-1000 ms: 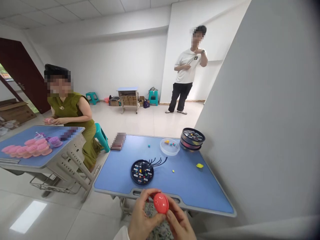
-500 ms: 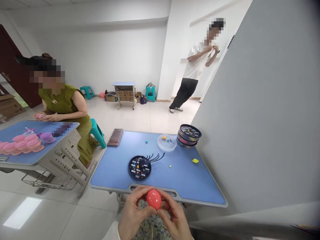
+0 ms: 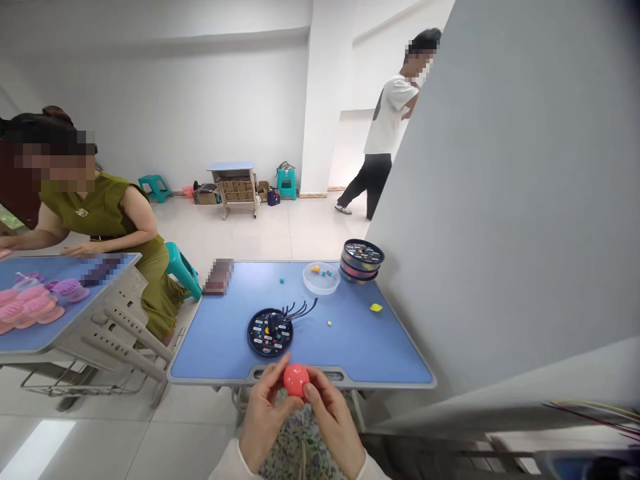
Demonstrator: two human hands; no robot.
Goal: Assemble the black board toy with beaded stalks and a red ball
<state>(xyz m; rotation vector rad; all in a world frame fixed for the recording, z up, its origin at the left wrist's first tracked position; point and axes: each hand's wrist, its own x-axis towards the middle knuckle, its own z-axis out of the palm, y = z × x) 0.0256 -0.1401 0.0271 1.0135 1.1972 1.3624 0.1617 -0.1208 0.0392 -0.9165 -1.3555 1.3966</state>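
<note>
A glossy red ball (image 3: 297, 380) is pinched between my two hands, just in front of the blue table's near edge. My left hand (image 3: 267, 413) grips its left side with thumb and fingers. On the opposite side, my right hand (image 3: 330, 417) closes on it with the thumb against its front. Beyond my hands lies a round black base (image 3: 270, 332) with labels and coloured dots, and several thin black curved arms (image 3: 300, 310) rise from its middle toward the right.
On the blue table (image 3: 345, 353) are a clear round dish (image 3: 321, 279) with small coloured balls, stacked black discs (image 3: 362, 260), a yellow piece (image 3: 376, 307) and small beads. A grey partition (image 3: 480, 200) borders the right. A seated person (image 3: 110, 207) works at the left table.
The view has shifted slightly to the right. Both hands still hold the red ball, which has turned or risen a little. The standing person has walked partly behind the partition.
</note>
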